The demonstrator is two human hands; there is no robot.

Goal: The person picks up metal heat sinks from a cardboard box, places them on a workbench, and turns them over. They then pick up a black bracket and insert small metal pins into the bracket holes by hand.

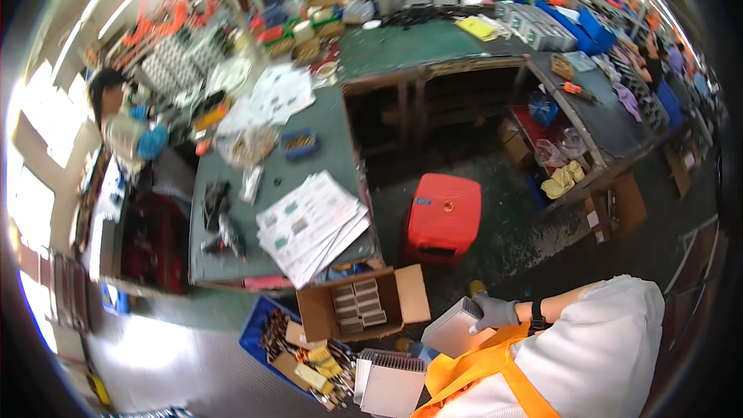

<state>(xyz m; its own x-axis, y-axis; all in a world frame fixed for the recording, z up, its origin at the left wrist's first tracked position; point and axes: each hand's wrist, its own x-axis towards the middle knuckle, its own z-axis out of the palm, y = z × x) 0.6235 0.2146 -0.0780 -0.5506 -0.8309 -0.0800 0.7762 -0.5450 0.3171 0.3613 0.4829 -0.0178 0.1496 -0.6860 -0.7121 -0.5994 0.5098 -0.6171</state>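
Observation:
A grey-gloved right hand (pixel 495 314), mine, grips the upper edge of a silver finned heat sink (pixel 447 331). Its broad flat face shows, with fins along the top. A black band circles that wrist. Closer to the lower edge, a second finned metal heat sink (pixel 393 388) stands with its flat face showing; what supports it is cut off. My left hand does not appear. Just left of the held piece, an open cardboard box (pixel 413 294) contains several grey finned blocks (pixel 357 306) in rows.
A blue bin (pixel 254 333) of mixed parts adjoins the box. Beyond are a red stool (pixel 444 213) and a green-topped workbench (pixel 209 251) with paper sheets (pixel 309 224) and a power screwdriver (pixel 230 236). Another person (pixel 124 128) stands at far left.

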